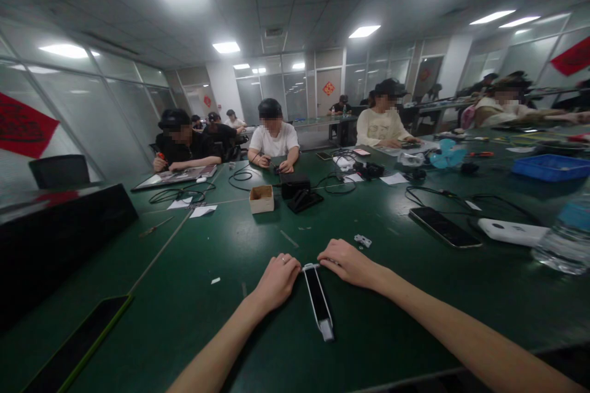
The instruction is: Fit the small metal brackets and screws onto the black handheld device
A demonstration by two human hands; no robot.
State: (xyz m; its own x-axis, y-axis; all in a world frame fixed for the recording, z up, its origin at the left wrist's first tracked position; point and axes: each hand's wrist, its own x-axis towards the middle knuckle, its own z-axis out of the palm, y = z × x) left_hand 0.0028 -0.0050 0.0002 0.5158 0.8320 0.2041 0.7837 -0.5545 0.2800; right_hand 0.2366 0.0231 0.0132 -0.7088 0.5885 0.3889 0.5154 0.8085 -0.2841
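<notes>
A long narrow black device with a white rim (318, 302) lies on the green table (193, 295), its length running away from me. My left hand (276, 281) rests to the left of its far end, fingers curled and touching the white edge. My right hand (346, 261) lies on the other side, its fingers closed against the same far end. Both hands pinch that end between them. A small white part (362, 239) lies just beyond my right hand.
A phone (443, 226), a white case (511, 232) and a water bottle (566, 236) lie to the right. A small cardboard box (261, 199) and black gear (300, 193) with cables sit ahead. A dark tablet (76, 347) lies near left. Several people work across the table.
</notes>
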